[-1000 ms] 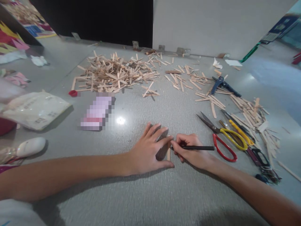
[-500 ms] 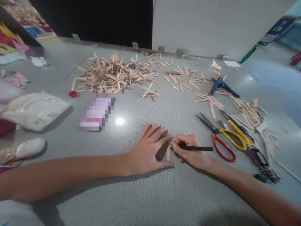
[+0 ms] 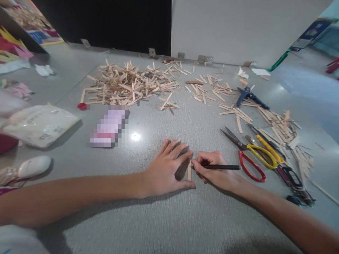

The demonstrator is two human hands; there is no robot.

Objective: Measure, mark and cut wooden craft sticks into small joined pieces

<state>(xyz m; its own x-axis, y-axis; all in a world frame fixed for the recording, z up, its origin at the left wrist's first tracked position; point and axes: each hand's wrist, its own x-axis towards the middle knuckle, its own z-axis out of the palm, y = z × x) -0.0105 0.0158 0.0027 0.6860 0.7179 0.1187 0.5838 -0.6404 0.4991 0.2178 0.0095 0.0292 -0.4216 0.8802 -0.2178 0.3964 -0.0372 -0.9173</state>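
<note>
A short flat wooden craft stick (image 3: 189, 172) lies upright in view on the grey tabletop. My left hand (image 3: 165, 169) rests beside it with fingers spread; the index fingertip touches its far end and the thumb its near end, steadying it against the table. My right hand (image 3: 214, 169) is closed around a slim black pen (image 3: 224, 167), held as for writing. The pen's tip meets the stick's right edge or sits very close to it; the fingers partly hide that spot.
Scissors (image 3: 245, 146) with red and yellow handles lie right of my right hand, by a yellow-handled cutter (image 3: 272, 150). Blue pliers (image 3: 245, 94) lie farther back. A large stick pile (image 3: 132, 84), a pixelated lilac object (image 3: 109, 127), a plastic packet (image 3: 43, 123) and a white mouse (image 3: 35, 165) are leftward.
</note>
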